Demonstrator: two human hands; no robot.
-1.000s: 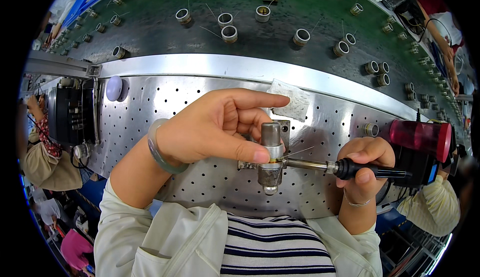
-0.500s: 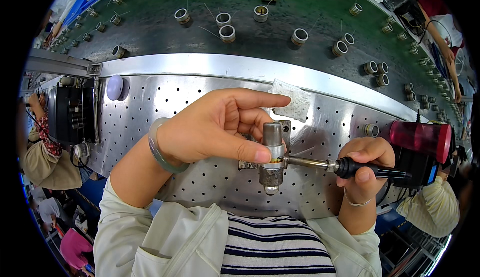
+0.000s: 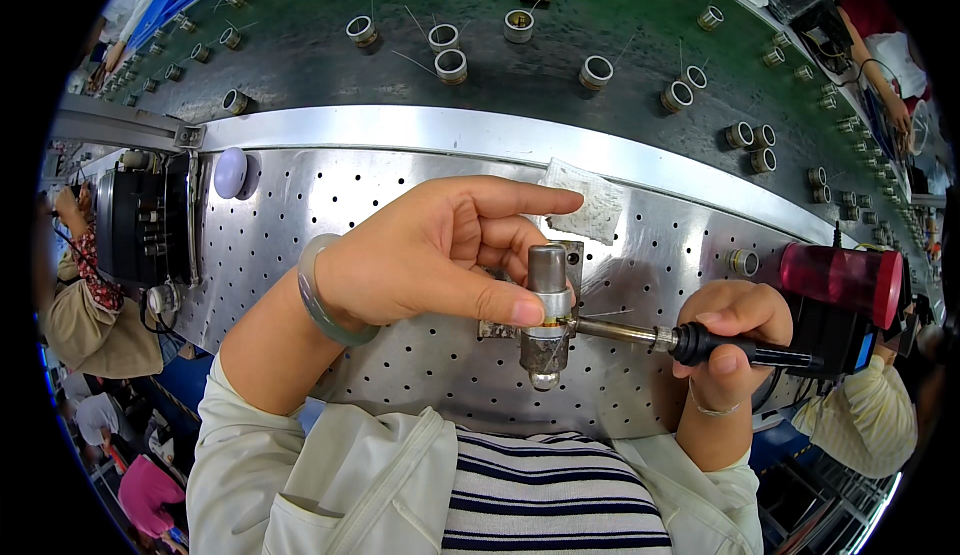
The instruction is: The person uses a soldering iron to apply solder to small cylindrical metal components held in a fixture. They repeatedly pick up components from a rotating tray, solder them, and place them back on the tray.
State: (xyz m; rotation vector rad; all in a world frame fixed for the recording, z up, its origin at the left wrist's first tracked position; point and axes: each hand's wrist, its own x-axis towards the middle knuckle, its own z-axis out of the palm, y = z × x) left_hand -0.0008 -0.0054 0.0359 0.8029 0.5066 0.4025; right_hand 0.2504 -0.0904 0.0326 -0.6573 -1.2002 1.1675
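In the middle of the bench stands a dark metal post fixture [image 3: 546, 269] with a rounded lower end. Round its middle sits a silver metal ring [image 3: 556, 305] with a yellowish band. My left hand [image 3: 430, 245] is closed on this ring: the thumb presses its left side, the index finger stretches out to the right, and the other fingers are partly hidden behind. My right hand [image 3: 735, 340] grips the black handle of a soldering iron [image 3: 625, 332]. The iron's tip meets the ring's right side. A thin wire [image 3: 608, 313] sticks out just above its shaft.
Beyond the bench's metal edge, a green conveyor [image 3: 320, 75] carries several metal rings with thin wires. Perforated metal covers the bench [image 3: 290, 215]. A white cloth [image 3: 590, 205], a loose ring [image 3: 743, 261], a lilac knob [image 3: 230, 173] and a dark red cylinder [image 3: 840, 280] lie around my hands.
The soldering iron and my right hand have dipped slightly, with the tip still at the ring. A thin wire now shows above the shaft. My left hand keeps its hold.
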